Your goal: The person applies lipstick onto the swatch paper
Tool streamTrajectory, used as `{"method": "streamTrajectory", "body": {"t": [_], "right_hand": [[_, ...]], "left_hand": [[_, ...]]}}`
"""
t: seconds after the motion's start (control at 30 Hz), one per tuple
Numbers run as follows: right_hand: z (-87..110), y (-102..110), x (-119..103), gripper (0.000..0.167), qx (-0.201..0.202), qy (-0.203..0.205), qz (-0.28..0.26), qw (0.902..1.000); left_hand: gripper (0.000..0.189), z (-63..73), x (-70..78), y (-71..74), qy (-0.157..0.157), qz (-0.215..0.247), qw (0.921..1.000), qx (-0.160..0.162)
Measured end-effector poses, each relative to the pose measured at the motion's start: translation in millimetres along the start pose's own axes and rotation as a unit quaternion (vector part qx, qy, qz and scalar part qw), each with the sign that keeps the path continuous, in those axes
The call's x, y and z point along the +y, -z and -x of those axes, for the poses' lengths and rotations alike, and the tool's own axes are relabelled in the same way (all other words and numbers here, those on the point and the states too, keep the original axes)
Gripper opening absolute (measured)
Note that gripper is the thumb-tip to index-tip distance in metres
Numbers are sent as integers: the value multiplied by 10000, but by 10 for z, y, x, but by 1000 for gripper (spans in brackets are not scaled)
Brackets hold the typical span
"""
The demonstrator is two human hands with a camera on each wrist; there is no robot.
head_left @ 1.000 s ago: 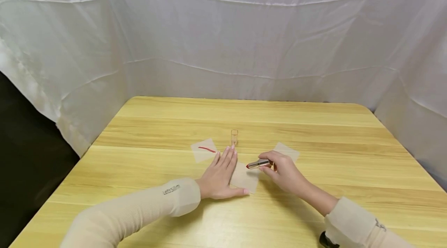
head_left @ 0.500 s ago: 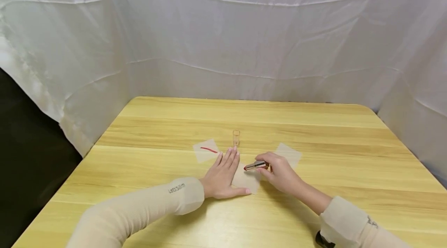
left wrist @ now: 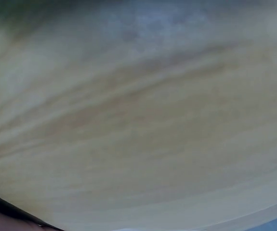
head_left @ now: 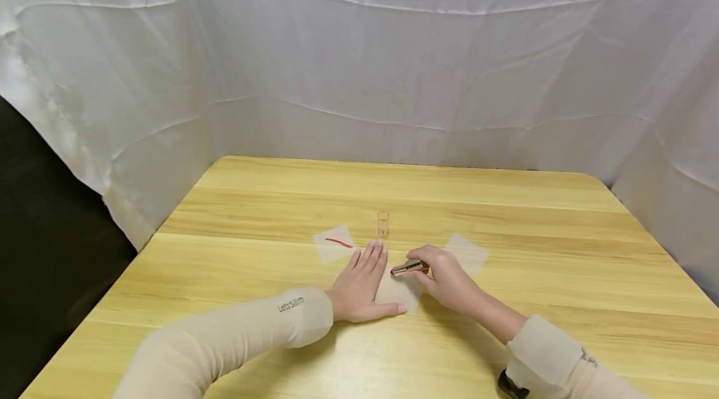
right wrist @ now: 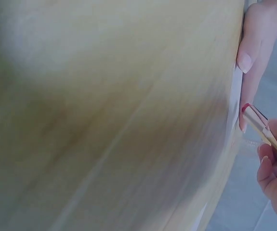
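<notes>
Nearest the viewer, two forearms in beige ribbed sleeves enter from the lower edge; the left sleeve carries a small printed logo near the cuff. The left hand lies flat on the table, palm down, fingers straight and together, thumb spread to the side. Its thumb and palm edge press on the near sheet, a pale translucent square lying flat on the wood between the two hands.

The right hand is just beside the left, fingers curled and clamped round a lipstick. The metallic case points left, and its red tip sits at the far edge of the near sheet, close to the left fingertips. Whether the tip touches the sheet cannot be told from the head view. The right wrist view shows the same lipstick pinched in the curled fingers, red end near the left thumb; the picture is blurred.

Beyond the hands, a second sheet lies to the left, bearing a red stroke. A third sheet lies to the right, partly behind the right hand. A small clear cap stands upright beyond the left fingertips, apart from all sheets.

A white cloth backdrop encloses the far and side edges of the table. The left wrist view shows blurred wood grain only.
</notes>
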State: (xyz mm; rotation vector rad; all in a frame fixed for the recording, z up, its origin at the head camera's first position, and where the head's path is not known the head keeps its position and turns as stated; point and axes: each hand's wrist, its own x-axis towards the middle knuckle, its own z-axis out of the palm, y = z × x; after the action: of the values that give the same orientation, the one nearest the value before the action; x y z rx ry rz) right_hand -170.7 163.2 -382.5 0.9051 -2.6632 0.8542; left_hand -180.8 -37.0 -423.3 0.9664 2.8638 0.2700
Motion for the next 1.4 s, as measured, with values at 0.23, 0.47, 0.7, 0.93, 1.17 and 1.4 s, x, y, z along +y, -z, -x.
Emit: {"method": "streamTrajectory", "body": {"t": [0.23, 0.47, 0.7, 0.93, 1.17, 1.4], "right_hand": [[-20, -30, 5, 23, -33, 31, -12, 10000], [-31, -15, -24, 25, -164, -10, 25, 9999], [-37, -1, -29, 23, -84, 49, -4, 10000], [-34, -19, -29, 24, -91, 155, 53, 9998], [-64, -56, -37, 24, -94, 107, 58, 9999], [-88, -54, -68, 22, -213, 14, 265, 9994]], "left_hand": [[100, 6, 1, 10, 30, 8, 10000, -16], [102, -5, 0, -5, 28, -15, 10000, -37], [103, -24, -12, -12, 17, -79, 10000, 56], [103, 3, -11, -14, 3, 6, 10000, 45], [102, 6, -7, -21, 20, -57, 10000, 77], [102, 6, 17, 11, 46, -27, 10000, -27]]}}
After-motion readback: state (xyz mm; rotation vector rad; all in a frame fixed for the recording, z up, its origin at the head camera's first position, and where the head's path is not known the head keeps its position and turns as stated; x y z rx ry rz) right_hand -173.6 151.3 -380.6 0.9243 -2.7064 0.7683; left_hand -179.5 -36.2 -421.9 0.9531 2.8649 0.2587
